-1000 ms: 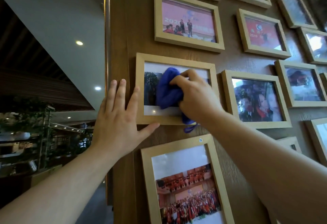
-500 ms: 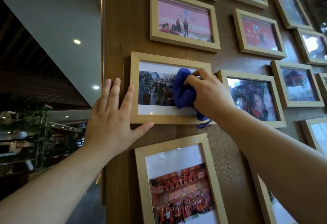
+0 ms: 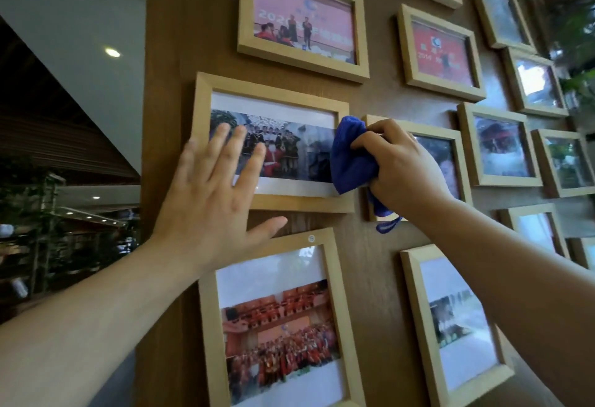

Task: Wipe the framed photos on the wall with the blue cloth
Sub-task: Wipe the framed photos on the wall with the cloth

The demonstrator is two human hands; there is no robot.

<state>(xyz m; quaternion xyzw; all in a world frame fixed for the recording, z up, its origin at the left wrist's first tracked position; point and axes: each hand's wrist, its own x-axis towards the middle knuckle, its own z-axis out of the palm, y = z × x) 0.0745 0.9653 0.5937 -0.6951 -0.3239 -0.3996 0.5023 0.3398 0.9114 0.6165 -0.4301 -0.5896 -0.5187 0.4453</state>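
blue cloth (image 3: 351,162) moved right, "2020" above

I face a brown wood-grain wall (image 3: 370,278), its left edge running top to bottom of my view. Left of that edge, a white sloped ceiling (image 3: 80,20) carries a lit round downlight (image 3: 112,52); a second downlight (image 3: 95,197) glows lower down. Below the white plane I see a dark slatted soffit (image 3: 48,136). Further back lies a dim interior with a row of small lights (image 3: 96,218) and blurred shelving, too dark to resolve. Green leaves (image 3: 566,4) enter at my upper right.
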